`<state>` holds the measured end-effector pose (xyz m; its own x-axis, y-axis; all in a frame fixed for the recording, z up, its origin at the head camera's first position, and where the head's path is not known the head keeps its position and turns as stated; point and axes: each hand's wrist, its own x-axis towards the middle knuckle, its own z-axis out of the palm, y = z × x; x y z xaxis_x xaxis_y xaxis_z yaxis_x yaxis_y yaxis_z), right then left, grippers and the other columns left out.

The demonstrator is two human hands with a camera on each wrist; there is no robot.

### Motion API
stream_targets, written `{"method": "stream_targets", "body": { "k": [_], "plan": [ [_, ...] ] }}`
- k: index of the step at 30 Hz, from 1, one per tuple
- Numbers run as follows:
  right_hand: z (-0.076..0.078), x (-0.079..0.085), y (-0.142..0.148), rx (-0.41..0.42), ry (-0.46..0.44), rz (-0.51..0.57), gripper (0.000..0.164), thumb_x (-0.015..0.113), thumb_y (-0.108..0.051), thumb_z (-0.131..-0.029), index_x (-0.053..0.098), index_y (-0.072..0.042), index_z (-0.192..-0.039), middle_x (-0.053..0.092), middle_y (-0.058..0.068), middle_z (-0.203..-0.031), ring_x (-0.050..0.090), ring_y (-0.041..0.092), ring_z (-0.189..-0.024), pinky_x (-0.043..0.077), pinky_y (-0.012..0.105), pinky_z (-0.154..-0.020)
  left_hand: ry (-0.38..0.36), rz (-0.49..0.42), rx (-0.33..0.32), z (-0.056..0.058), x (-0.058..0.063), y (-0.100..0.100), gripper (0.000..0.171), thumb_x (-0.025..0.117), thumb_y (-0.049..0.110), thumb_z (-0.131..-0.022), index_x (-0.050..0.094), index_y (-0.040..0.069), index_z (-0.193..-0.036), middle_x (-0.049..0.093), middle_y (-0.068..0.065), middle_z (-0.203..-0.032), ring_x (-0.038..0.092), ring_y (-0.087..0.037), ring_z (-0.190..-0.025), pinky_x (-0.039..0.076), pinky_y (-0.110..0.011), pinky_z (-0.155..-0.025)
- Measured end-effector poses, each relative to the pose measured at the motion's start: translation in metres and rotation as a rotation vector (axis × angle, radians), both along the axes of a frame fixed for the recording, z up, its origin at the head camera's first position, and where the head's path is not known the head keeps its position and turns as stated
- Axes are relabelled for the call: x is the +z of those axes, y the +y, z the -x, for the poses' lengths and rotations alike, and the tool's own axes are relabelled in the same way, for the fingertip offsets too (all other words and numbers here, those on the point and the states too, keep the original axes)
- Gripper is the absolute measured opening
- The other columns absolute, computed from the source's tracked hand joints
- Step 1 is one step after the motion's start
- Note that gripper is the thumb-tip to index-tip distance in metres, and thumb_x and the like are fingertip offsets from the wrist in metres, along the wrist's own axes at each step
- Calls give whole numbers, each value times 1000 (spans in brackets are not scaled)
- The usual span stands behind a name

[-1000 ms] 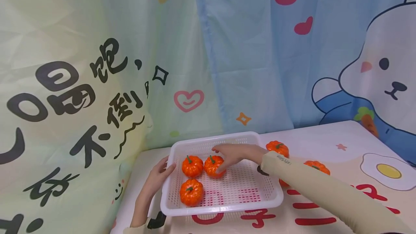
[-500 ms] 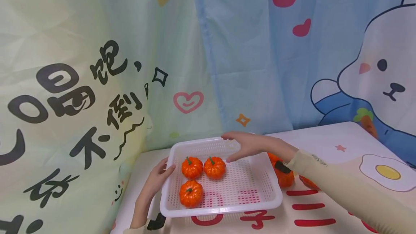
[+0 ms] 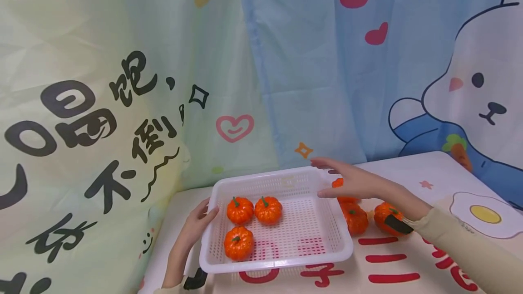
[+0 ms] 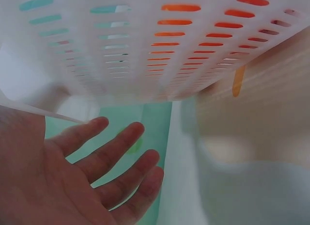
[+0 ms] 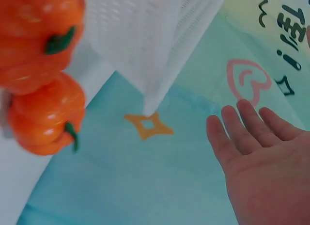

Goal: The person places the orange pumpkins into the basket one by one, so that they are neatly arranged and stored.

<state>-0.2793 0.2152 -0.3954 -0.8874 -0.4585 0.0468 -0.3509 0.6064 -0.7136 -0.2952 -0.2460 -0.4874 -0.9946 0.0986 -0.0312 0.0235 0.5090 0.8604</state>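
A white plastic basket (image 3: 278, 265) holds three small orange pumpkins with green stems: two side by side at the back (image 3: 240, 211) (image 3: 268, 211) and a front-left one (image 3: 239, 244). My left hand (image 3: 196, 221) is at the basket's left rim, thumb on the rim; in the left wrist view its fingers (image 4: 121, 152) extend loosely outside the wall. My right hand (image 3: 353, 181) hovers over the back-right corner, holding nothing, fingers spread. Beyond the right wall are more pumpkins: one partly behind that hand (image 3: 340, 184), one against the wall (image 3: 355, 219), and one under the wrist (image 3: 384, 216).
The table is covered by a printed cloth (image 3: 392, 257) with red lettering and a fried egg picture (image 3: 486, 214). A patterned curtain (image 3: 302, 80) hangs right behind the basket, and a second yellowish one (image 3: 94, 149) closes off the left side.
My right hand has let go of the back-right pumpkin in the basket, risen, and moved right across the rim toward the outside pumpkins. My left hand stays at the left rim.
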Motion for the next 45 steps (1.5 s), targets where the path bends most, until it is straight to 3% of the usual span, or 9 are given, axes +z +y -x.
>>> {"method": "stream_targets", "body": {
  "k": [8,16,20,22,24,27,32,35,45],
  "plan": [
    [-30,-9,40,-103,104,53,88,77,-41,-84,32,-19,-157,41,14,-158,45,45,-137,51,70,-91,-14,-3,11,0,0,1,57,63,35,-98,47,15,-149,57,-25,-140,63,-41,-120,62,-46,-84],
    [-57,-30,83,-183,101,11,90,75,-38,-85,26,-21,-159,38,20,-158,44,51,-134,55,68,-80,-9,3,4,-1,2,1,54,61,32,-100,47,14,-149,56,-25,-141,62,-42,-122,62,-47,-85],
    [-66,-51,109,-208,131,19,88,76,-29,-86,27,-14,-158,39,26,-155,45,53,-130,39,81,-93,-13,-5,0,0,2,1,54,61,32,-100,47,15,-149,57,-24,-141,62,-42,-122,62,-46,-85],
    [-69,-62,122,-234,149,4,88,77,-28,-86,28,-13,-157,41,27,-152,51,29,-133,32,84,-96,-10,-3,-6,0,1,1,55,61,33,-99,47,15,-149,56,-24,-141,61,-43,-122,62,-47,-85],
    [-73,-74,134,-248,149,11,87,78,-25,-86,29,-12,-157,42,27,-151,49,2,-130,34,81,-98,-8,0,-7,0,1,1,56,62,35,-99,47,15,-149,56,-25,-141,60,-44,-123,61,-48,-86],
    [-77,-90,150,-256,116,6,85,75,-25,-88,28,-11,-157,42,28,-151,50,-5,-124,54,68,-83,3,9,-11,0,1,0,57,62,36,-98,47,13,-149,56,-26,-141,60,-45,-123,61,-49,-87],
    [-78,-109,163,-262,3,-11,83,72,-31,-90,27,-7,-156,38,30,-152,43,50,-129,60,58,-79,10,18,-18,-1,2,-1,57,61,35,-99,46,11,-149,55,-28,-140,60,-46,-122,61,-50,-86],
    [-76,-117,164,-254,-46,-33,86,75,-34,-88,28,-3,-154,38,32,-152,41,58,-128,59,61,-80,-4,15,-5,-2,3,0,57,62,35,-99,47,14,-149,55,-26,-141,60,-45,-123,61,-50,-87],
    [-75,-126,162,-240,-97,-103,91,76,-39,-87,27,-2,-155,34,34,-153,39,62,-130,57,62,-83,-12,9,-6,-4,6,3,58,61,34,-99,45,10,-150,55,-28,-141,59,-48,-124,61,-50,-86]
  ]
}}
